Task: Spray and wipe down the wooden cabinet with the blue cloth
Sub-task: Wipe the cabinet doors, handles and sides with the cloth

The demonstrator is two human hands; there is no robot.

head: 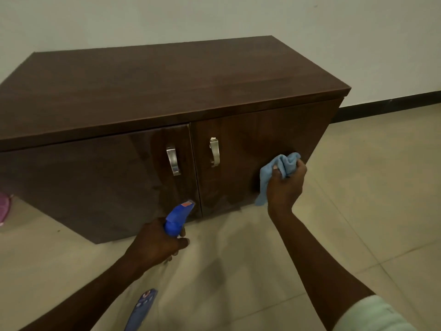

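your left hand (156, 242) covered nearly all of the spray bottle (177, 217); only its blue trigger head showed above your fingers, nozzle aimed at the foot of the left door (95, 182), and whether it held any liquid could not be seen. your right hand (285, 185) was clenched around the blue cloth (269, 174), which bunched out above your knuckles and hung down to the left of your wrist, lying against the right door (250, 149) of the wooden cabinet (167, 87). both doors were closed, so nothing inside the cabinet was visible. the left end of the cabinet ran out of the frame. two metal handles (173, 161) sat close on either side of the seam between the doors. a pink thing (4, 206) on the floor (358, 187) at the left edge was cut off and could not be identified. low in the frame, a blurred blue patterned object (142, 309) near your left forearm was hard to make out. a pale sleeve (372, 316) showed at your right elbow.
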